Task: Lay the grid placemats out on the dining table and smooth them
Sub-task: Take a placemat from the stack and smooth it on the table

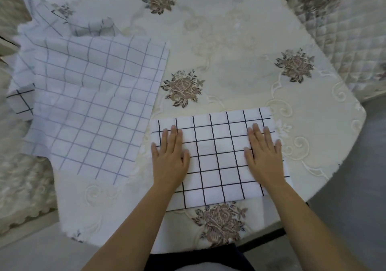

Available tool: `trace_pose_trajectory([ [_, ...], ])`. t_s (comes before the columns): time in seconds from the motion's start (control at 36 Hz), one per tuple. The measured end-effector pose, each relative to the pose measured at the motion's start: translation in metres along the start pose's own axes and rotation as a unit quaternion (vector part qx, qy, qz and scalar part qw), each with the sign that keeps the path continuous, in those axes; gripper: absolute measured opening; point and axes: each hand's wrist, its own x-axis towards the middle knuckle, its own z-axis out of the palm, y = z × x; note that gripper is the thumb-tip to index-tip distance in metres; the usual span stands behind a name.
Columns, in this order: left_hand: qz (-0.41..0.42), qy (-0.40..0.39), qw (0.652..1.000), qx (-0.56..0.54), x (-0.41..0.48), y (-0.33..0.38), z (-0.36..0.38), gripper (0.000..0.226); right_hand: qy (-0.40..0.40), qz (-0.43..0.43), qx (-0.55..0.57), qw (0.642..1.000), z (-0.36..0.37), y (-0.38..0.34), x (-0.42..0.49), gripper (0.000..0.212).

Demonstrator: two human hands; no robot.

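White grid placemat (217,162) — left hand (170,158), right hand (264,155) pressed flat; fingers (173,134) straight.

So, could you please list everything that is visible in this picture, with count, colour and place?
dark-grid placemat: one, white with black lines, nearest the person, under both hands
pale-grid cloth: one, white with grey-blue lines, spread at the left
other grid cloths: count unclear, white, crumpled beneath and behind the pale one
tablecloth: one, cream with embroidered flowers, under all the cloths
quilted cover: one, cream, upper right
floor: grey, lower right
left hand: one, flat on the placemat's left part
right hand: one, flat on its right part
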Motion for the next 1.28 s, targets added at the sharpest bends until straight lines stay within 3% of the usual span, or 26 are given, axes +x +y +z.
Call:
trace_pose_trajectory([
  [0.19,0.010,0.030,0.999,-0.010,0.026,0.002,-0.010,0.054,0.035,0.028,0.021,0.999,-0.010,-0.010,0.011,0.055],
  [0.28,0.064,0.029,0.998,-0.001,0.036,0.026,-0.016,0.051,0.037,-0.018,0.054,0.998,-0.011,-0.049,0.027,0.054],
  [0.39,0.110,-0.030,0.993,0.020,0.048,0.046,-0.008,0.056,0.003,-0.125,0.042,0.991,0.000,-0.095,0.047,0.051],
  [0.47,0.123,-0.024,0.992,0.025,0.049,0.041,0.002,0.057,-0.011,-0.146,0.057,0.988,0.009,-0.095,0.053,0.053],
  [0.56,0.116,0.002,0.993,0.020,0.048,0.034,0.002,0.054,-0.006,-0.155,-0.004,0.988,0.010,-0.072,0.058,0.052],
  [0.83,-0.019,0.017,1.000,-0.006,0.051,-0.006,-0.009,0.064,-0.012,0.023,-0.002,1.000,-0.013,0.008,0.068,0.069],
  [1.06,0.038,0.063,0.996,0.046,0.035,0.007,-0.013,0.054,-0.006,0.055,-0.004,0.998,-0.026,-0.001,0.063,0.074],
  [1.17,0.081,0.059,0.995,0.027,0.004,0.045,0.002,0.054,0.027,-0.043,-0.041,0.998,-0.016,-0.049,0.031,0.056],
  [1.28,0.045,-0.001,0.999,0.029,-0.022,0.062,0.027,0.065,-0.012,-0.139,-0.036,0.990,0.011,-0.085,-0.006,0.053],
])
